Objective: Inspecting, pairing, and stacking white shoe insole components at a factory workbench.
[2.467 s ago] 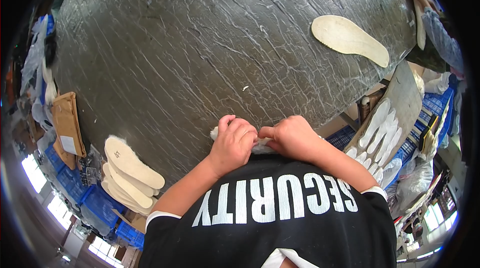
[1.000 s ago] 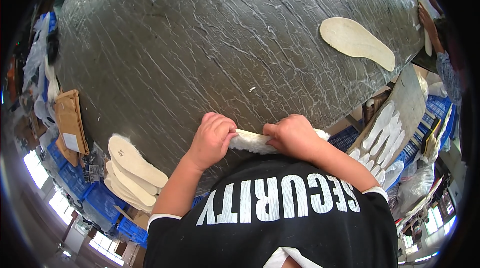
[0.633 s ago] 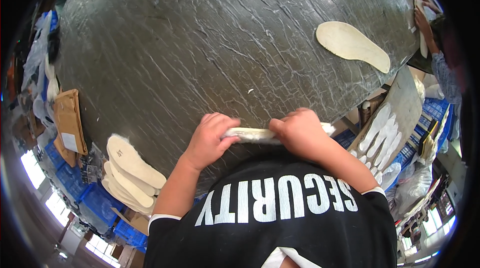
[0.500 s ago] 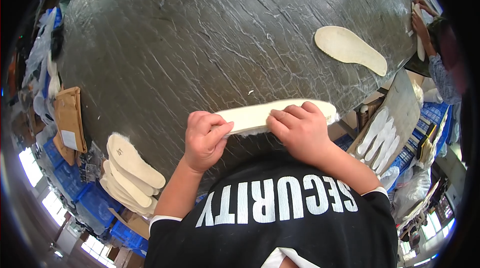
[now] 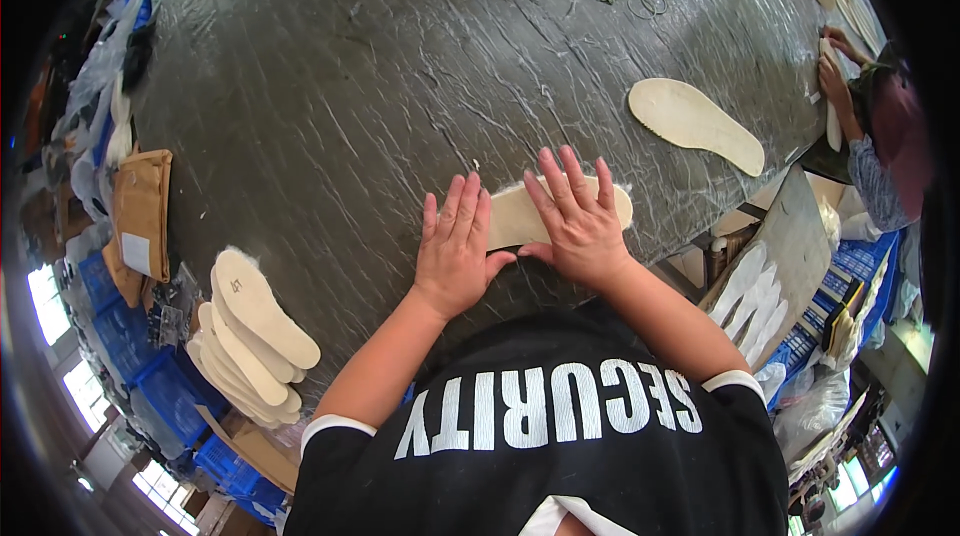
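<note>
A person in a black shirt has a cream insole (image 5: pixel 513 220) pressed against a dark, wrinkled desk (image 5: pixel 340 86), lying just ahead of the body. The left hand (image 5: pixel 455 248) covers its 9 o'clock end. The right hand (image 5: pixel 580 221) lies across it toward 3 o'clock, a rounded tip showing beyond. All fingers are extended and parted, gripping nothing. I'd judge the insole light, bendable and hard to damage; its fuzzy fringe suggests soft pile beneath, unlikely to slip. The exposed tip or long edges seem the best hold.

Measured from those hands, a second insole (image 5: pixel 695 126) lies at 2 o'clock, and an insole stack (image 5: pixel 262 321) at 8. Beyond the stack sits a blue crate (image 5: pixel 168 394), and another blue crate (image 5: pixel 855 258) is at 3 o'clock; I cannot make out what either contains.
</note>
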The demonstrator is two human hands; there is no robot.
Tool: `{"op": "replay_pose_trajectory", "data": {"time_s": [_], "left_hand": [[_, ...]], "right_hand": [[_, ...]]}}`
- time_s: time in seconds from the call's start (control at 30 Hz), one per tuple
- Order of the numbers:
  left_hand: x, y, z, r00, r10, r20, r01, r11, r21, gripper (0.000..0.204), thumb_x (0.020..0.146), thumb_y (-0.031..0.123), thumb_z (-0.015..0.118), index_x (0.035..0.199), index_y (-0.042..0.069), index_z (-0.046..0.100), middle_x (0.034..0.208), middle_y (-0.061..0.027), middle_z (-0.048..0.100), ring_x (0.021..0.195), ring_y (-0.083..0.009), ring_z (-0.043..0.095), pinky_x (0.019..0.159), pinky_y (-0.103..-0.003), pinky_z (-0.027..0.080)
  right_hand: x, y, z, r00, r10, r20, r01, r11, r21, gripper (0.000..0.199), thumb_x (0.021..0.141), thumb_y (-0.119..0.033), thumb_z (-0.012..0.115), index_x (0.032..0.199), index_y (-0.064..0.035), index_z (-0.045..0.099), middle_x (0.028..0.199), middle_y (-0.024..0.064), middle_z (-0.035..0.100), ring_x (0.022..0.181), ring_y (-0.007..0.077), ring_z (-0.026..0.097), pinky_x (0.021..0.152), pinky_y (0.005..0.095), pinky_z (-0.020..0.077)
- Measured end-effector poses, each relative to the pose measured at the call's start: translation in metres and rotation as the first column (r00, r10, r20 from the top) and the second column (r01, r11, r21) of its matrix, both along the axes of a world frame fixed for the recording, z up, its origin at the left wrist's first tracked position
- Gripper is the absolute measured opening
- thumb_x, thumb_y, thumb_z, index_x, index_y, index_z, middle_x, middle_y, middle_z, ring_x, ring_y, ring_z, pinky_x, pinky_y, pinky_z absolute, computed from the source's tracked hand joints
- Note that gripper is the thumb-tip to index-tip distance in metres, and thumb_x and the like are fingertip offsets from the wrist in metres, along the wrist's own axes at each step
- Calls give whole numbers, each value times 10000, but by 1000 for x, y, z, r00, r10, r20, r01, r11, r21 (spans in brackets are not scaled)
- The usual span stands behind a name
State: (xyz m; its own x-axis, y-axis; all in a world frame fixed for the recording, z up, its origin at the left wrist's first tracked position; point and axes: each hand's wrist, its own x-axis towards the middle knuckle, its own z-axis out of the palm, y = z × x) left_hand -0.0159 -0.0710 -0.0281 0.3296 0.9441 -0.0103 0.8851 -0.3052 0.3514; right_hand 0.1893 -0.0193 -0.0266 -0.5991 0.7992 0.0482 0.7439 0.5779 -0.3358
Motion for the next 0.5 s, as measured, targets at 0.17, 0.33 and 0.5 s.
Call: {"op": "replay_pose_trajectory", "data": {"time_s": [0.17, 0.33, 0.5], "left_hand": [[-1, 9, -3, 995, 93, -30, -95, 991, -91, 644, 801, 389, 687, 1269, -11, 500, 1488, -185, 322, 1401, -359, 256, 1139, -575, 114], [-4, 6, 5, 980, 117, 162, -107, 992, -68, 450, 706, 261, 783, 1055, 67, 576, 1049, -68, 607, 1054, -257, 538, 1024, -517, 291], [-5, 17, 18, 949, 135, 286, -122, 990, -65, 365, 706, 221, 778, 996, 68, 618, 868, -35, 625, 866, -237, 585, 908, -438, 350]], "right_hand": [[6, 9, -10, 992, -76, 101, 88, 988, -126, 758, 704, -502, 722, 1311, -94, 521, 1527, 139, 293, 1450, 329, 168, 1136, 575, 72], [9, 19, 9, 998, -63, 4, 62, 974, -217, 564, 693, -403, 763, 1138, -105, 586, 1198, 82, 571, 1176, 272, 476, 1019, 523, 284], [-2, 31, 27, 994, 27, -109, -51, 974, -222, 374, 696, -329, 765, 1005, -153, 650, 828, -21, 665, 854, 188, 605, 861, 435, 409]]}}
